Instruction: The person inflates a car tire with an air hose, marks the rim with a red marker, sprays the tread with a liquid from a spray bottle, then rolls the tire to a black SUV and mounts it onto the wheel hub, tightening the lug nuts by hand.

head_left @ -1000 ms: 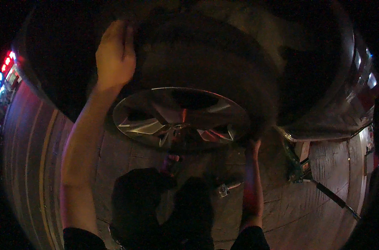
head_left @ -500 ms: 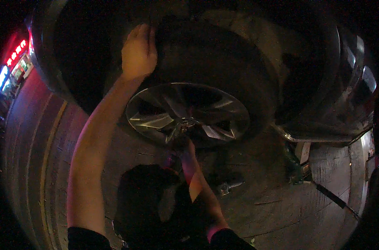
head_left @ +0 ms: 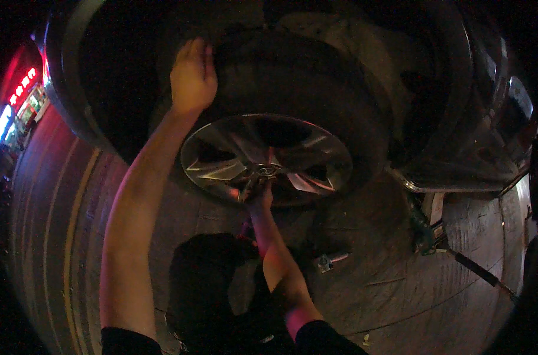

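Note:
A car wheel fills the upper middle, a black tyre (head_left: pixel 298 65) around a silver spoked rim (head_left: pixel 221 171). My left hand (head_left: pixel 193 76) lies against the tyre's upper left, its fingers stretched out and holding nothing. My right hand (head_left: pixel 259 194) reaches up to the lower part of the rim, just under the round centre cap (head_left: pixel 268 171). Its fingers are drawn together at the hub, in deep shadow. Whatever they pinch there is hidden.
At the right, a jack (head_left: pixel 424 228) with a long dark handle (head_left: pixel 476 269) stands by the car's lower edge (head_left: pixel 452 188). A small metallic object (head_left: pixel 331 261) lies on the pavement (head_left: pixel 387 296). Dark-clothed knees (head_left: pixel 201 266) are below me. Lit shopfronts (head_left: pixel 23 100) glow far left.
My right hand has shifted slightly up and left at the hub, its forearm turning with it. My left hand stays on the tyre. The view has moved a little.

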Motion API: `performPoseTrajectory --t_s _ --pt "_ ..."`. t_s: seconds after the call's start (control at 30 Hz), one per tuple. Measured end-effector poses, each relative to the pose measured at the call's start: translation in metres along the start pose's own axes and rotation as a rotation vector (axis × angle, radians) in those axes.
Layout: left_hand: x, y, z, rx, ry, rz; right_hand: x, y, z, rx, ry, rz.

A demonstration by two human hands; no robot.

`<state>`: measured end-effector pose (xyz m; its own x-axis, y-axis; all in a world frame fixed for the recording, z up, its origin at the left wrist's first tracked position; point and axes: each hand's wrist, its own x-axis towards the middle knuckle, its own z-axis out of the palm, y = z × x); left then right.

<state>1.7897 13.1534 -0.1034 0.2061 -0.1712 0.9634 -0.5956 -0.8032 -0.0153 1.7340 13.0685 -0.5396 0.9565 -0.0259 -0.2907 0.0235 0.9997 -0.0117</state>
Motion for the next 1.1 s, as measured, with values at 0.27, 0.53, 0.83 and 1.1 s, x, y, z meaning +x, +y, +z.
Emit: performPoseTrajectory --t_s 0.27,0.53,0.83,1.1 --pt "0.003 0.012 0.013 0.012 0.039 -0.053 0.036 -0.017 -0.047 -1.072 0.21 -0.443" --pt "0.01 0.019 0.027 0.002 0.043 -0.054 0.032 -0.049 -0.032 -0.831 0.218 -0.471" --pt "-0.003 -0.001 0.007 0.08 0.031 -0.037 0.045 0.013 -0.035 -0.515 0.367 -0.38" --pt "-0.018 -0.042 0.003 0.082 -0.022 -0.021 0.001 0.001 0.034 -0.078 0.372 0.069"
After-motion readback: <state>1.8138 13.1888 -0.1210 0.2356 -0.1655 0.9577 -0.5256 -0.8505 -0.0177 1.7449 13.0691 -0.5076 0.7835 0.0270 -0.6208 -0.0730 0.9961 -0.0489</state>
